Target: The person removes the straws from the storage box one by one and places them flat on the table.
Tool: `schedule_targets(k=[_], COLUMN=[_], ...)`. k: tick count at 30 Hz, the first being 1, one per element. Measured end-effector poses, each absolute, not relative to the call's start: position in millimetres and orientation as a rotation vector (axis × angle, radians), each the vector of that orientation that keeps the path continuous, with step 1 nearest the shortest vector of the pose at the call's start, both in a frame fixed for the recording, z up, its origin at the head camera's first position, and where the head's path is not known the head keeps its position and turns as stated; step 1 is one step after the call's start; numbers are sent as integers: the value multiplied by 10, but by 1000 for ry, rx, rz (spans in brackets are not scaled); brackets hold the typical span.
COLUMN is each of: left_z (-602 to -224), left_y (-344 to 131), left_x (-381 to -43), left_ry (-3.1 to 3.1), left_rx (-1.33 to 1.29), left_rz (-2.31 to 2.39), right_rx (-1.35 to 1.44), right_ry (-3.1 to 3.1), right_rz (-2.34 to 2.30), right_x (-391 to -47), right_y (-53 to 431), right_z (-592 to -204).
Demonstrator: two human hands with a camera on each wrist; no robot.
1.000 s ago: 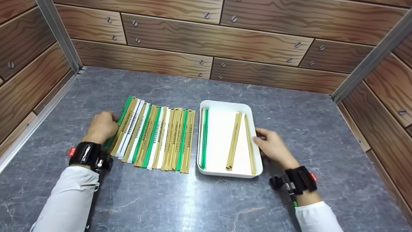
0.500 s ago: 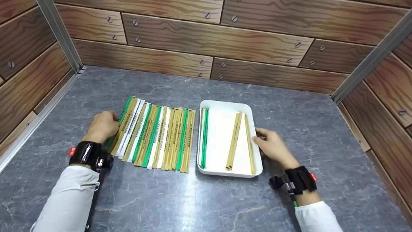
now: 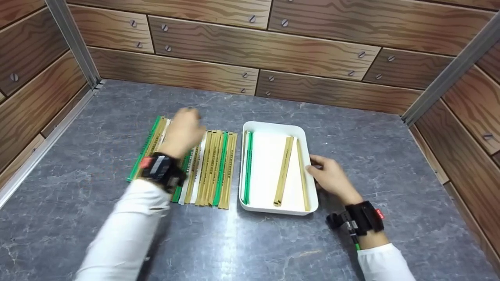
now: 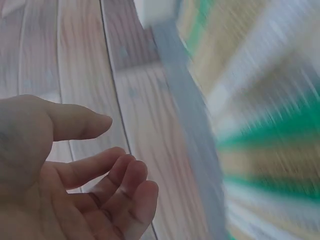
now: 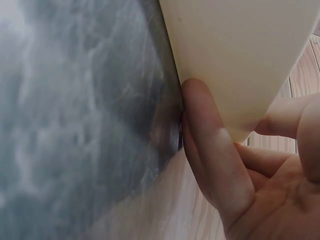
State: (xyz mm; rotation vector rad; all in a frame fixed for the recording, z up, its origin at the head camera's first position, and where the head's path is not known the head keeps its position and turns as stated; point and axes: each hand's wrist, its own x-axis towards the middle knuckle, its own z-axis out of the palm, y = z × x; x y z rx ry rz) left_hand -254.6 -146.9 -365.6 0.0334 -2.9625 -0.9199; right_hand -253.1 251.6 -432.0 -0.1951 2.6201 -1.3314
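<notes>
In the head view my left hand (image 3: 181, 130), blurred, hangs over the row of long, thin printed paper-wrapped sticks (image 3: 213, 168) and hides part of it. Nothing lies between the thumb and loosely bent fingers of that hand (image 4: 107, 165) in the left wrist view. The sticks lie side by side in green, brown and white, with a green stick (image 3: 144, 148) at the left end. To their right sits a white tray (image 3: 275, 125). My right hand (image 3: 332, 177) holds its right wall, thumb (image 5: 285, 117) at the rim and fingers (image 5: 207, 145) along the outer side.
Inside the tray, a green stick (image 3: 248, 168) lies along the left wall. Two brown items, a stick (image 3: 284, 169) and another brown stick (image 3: 303, 175), lie toward the right. Wood-patterned panels (image 3: 218, 47) enclose the grey marbled table (image 3: 273, 249) at the back and sides.
My left hand has left the green stick at the row's left end and moved right and away over the row. That stick stays on the table. My right hand and the tray have not moved.
</notes>
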Motion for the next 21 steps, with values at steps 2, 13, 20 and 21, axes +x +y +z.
schedule_targets(k=[2, 13, 20, 21], left_z=[-3618, -3635, -3805, -3829], left_y=[-1177, 65, 570, 623], left_x=[-2601, -2662, -2595, -2580], left_ry=[-2977, -3131, -3222, -3235], left_rx=[-14, -278, -410, -433], left_rz=[-903, -651, -382, -334], right_rx=[-193, -213, -240, -245], right_ry=[2619, 2639, 2645, 2645], right_rz=[-1336, -1307, -1313, -1315], right_x=[-2532, -2534, -2527, -2526], right_y=[2520, 2515, 2522, 2524], right_z=[-4319, -4316, -4312, -4313])
